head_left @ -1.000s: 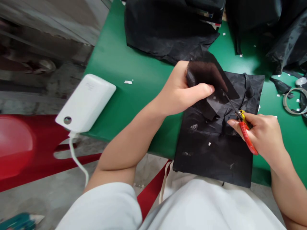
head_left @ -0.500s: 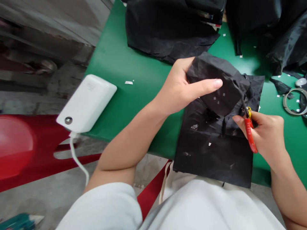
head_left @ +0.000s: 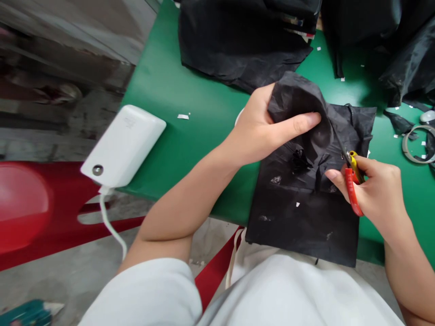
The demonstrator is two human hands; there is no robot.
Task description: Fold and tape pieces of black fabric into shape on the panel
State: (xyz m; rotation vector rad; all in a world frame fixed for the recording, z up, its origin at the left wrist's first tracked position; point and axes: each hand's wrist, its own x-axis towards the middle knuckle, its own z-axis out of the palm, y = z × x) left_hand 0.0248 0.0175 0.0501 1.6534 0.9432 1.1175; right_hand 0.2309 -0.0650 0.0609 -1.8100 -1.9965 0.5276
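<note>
Black bag (head_left: 231,40) at the table's (head_left: 200,97) far side has printed stuff (head_left: 304,35) poking out at its R edge; rest of contents hidden. Ring (head_left: 404,147) at far R has a white bit (head_left: 423,143) inside. L hand (head_left: 260,127) pinches the black cloth (head_left: 294,86), thumb on top, cloth bunched above the black sheet (head_left: 302,231). R hand (head_left: 382,188) is wrapped round the scissors (head_left: 353,192), blades up at the cloth's R side; can't tell if they touch. Vs 1 s ago: cloth's curled up instead of draped over the fingers, L thumb's farther R & up, scissors a bit R.
</note>
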